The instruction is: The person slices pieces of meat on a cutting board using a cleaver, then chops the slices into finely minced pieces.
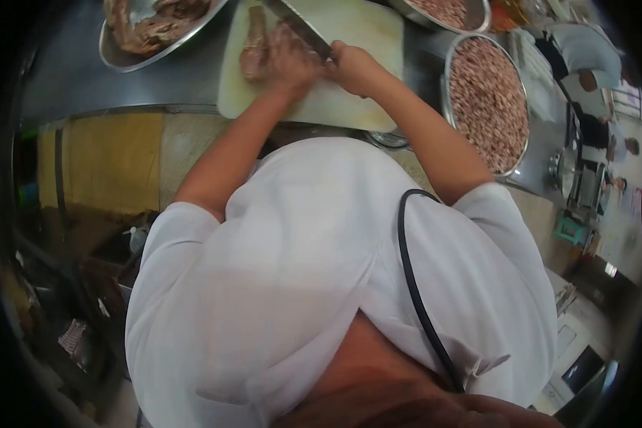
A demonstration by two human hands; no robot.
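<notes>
My right hand (pixel 355 69) is closed around the handle of a wide-bladed kitchen knife (pixel 298 26). The blade slants up and left over a whitish cutting board (pixel 367 36). Close under the blade, my left hand (pixel 292 65) presses down on the board with its fingers curled over meat; it is slightly blurred, and most of what lies beneath it is hidden. A long brownish piece of cooked meat (pixel 255 50) lies along the left side of that hand.
A metal bowl (pixel 125 65) of large meat pieces stands at upper left. To the right, an oval metal tray (pixel 446 89) holds finely chopped meat, and another tray (pixel 486 18) of it sits behind. Other people (pixel 585 53) are in the background at right.
</notes>
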